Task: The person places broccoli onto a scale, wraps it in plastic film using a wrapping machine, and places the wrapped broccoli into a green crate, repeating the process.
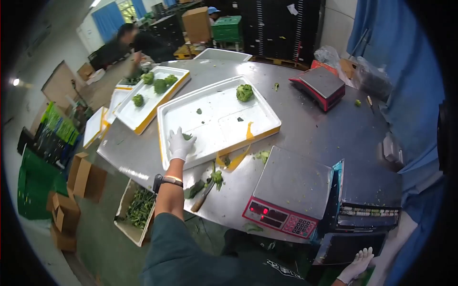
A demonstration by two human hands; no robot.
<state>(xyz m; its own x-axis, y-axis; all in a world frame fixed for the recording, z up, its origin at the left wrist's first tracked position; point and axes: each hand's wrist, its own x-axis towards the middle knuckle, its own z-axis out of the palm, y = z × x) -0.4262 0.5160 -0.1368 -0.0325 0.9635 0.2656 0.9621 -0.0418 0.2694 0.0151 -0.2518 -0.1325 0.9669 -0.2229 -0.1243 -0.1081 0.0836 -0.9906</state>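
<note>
My left hand (180, 145), in a white glove, reaches into the near left part of a white foam tray (214, 121). Its fingers are spread, with a small green leaf piece (187, 137) between thumb and forefinger. A broccoli head (244, 93) sits in the tray's far right corner, and a few leaf scraps lie on its floor. My right hand (358, 263), also gloved, is low at the right beside a dark flat panel (350, 248), fingers stretched out and holding nothing. Below the tray lie a knife (202, 197) and broccoli trimmings (217, 178).
A red-framed scale (296, 190) stands at the metal table's (305, 136) near edge; another scale (322, 86) is at the far right. Another foam tray (152, 97) holds several broccoli heads. A bin of green trimmings (138, 207) is below left. A person (143, 45) is beyond the table.
</note>
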